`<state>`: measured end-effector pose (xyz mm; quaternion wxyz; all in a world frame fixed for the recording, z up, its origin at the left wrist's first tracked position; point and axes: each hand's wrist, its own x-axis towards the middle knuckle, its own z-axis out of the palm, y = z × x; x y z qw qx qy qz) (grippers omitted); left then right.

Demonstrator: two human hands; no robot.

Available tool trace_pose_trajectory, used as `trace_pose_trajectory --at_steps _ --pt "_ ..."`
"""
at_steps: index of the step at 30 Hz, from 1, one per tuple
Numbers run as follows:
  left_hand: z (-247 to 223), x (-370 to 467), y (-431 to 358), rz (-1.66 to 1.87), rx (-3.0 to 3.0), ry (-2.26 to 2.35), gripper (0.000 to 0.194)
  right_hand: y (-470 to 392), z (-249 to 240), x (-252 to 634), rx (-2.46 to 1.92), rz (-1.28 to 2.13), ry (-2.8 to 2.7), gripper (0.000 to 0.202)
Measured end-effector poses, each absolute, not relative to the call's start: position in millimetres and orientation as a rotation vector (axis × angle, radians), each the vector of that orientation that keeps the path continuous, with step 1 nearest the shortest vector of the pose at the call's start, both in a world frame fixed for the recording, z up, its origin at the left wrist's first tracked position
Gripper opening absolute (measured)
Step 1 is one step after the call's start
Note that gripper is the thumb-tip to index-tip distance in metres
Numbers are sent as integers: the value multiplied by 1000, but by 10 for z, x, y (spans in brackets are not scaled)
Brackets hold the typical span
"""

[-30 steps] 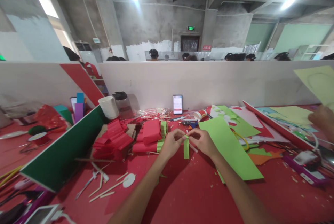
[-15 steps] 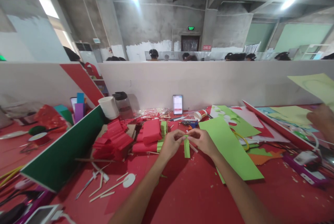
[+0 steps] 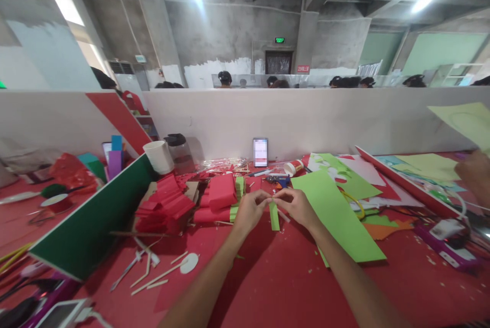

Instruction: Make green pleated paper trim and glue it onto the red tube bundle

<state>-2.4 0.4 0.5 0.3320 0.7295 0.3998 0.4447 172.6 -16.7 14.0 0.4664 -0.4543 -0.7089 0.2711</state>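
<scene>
A narrow green paper strip hangs down over the red table, its top end pinched between both hands. My left hand is closed, thumb and forefinger on the strip's top from the left. From the right, my right hand pinches the same end, its fingertips almost meeting the left ones. Exactly how the top is folded is hidden by the fingers. Just left of my left hand lie red paper rolls with green strips beside them. A large green paper sheet lies right of my right hand.
A pile of red paper strips lies at left, near a green divider board. Wooden sticks and a white disc lie in front. A phone stands at the back. Another person's hand holds pale paper at far right.
Both hands stay in place, still pinching the strip, whose lower end has tilted slightly. At far right, the other person's hand has shifted a little to the right.
</scene>
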Motion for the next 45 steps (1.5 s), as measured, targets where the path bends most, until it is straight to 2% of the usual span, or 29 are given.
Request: trace_pose_trajectory --at_steps 7,17,22,33,45 --pt "-49 -27 16 1146 1980 1086 17 -181 112 1689 -1123 665 -1732 16" --pt "6 -12 -59 1145 2135 1128 8 -159 23 1600 -1177 478 -1786 7" --pt "57 1 -89 1183 2094 1079 8 -125 23 1624 -1111 682 -1668 5" --pt "54 11 -58 1216 1993 1096 13 -76 16 1695 -1027 969 -1510 20" --pt "2 -35 15 1201 2030 1099 18 -113 57 1666 -1057 774 -1644 16"
